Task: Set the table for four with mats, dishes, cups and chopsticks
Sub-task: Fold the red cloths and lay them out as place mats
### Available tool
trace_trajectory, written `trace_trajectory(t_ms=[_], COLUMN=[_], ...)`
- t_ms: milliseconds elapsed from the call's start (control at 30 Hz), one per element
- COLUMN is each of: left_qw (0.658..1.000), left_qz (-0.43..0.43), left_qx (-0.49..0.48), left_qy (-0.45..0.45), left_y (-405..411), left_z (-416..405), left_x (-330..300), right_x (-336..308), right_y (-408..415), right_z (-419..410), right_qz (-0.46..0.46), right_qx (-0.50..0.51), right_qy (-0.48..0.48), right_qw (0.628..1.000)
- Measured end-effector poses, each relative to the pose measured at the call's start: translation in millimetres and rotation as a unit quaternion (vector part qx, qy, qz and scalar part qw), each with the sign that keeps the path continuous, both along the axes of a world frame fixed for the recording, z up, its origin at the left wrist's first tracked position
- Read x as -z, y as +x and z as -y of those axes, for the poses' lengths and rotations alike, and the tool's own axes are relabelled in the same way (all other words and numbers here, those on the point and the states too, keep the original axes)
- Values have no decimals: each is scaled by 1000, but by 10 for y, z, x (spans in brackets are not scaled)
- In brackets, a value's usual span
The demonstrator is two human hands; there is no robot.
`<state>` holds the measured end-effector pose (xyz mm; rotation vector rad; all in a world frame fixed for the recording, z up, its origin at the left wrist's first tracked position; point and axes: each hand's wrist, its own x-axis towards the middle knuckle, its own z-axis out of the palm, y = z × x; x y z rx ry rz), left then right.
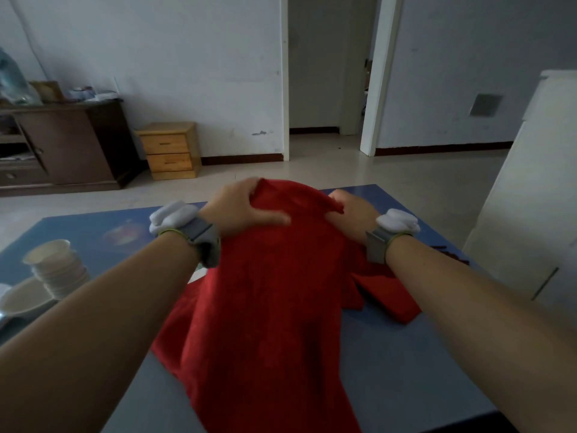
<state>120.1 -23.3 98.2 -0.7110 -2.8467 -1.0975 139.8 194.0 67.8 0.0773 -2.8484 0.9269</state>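
Fingers of my left hand [246, 210] and right hand [352, 210] pinch the limp red mat's [265, 292] far corners above the tabletop [406, 370]; corners grip best.

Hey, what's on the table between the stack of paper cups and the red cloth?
In the head view, only the left forearm crosses there; otherwise bare blue table separates the cups and red cloth.

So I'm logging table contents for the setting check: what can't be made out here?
Head view only:
- Table under the red cloth: covered, whatever lies there is hidden.
- Fingertips of both hands, left, right: buried in cloth.
- Cup stack count: blurred.
- Bowl: cut by left edge and forearm.
- Dark sticks behind the right wrist: too small.
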Motion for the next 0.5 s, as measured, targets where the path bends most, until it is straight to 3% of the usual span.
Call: trace_trajectory(t_ms=[67,133,200,233,367,500], left_qw=[970,894,849,853,897,942], left_qz=[-20,-59,-80,-94,-85,49], left_qx=[1,-33,-75,-95,-141,-198], left_qy=[-243,-444,-517,-505,-411,-267], left_y=[-41,-86,-117,-139,-203,-234], left_z=[66,72,73,86,159,53], left_x=[67,164,278,342,540,596], right_x=[-28,-1,89,128,323,399], right_y=[57,29,-51,-52,-196,-191], right_z=[-13,56,137,173,56,61], right_qz=[77,138,163,162,178,180], right_qx=[-41,-55,-12,7,60,35], right_qy=[39,221,390,423,338,255], right_qw=[995,964,906,891,922,949])
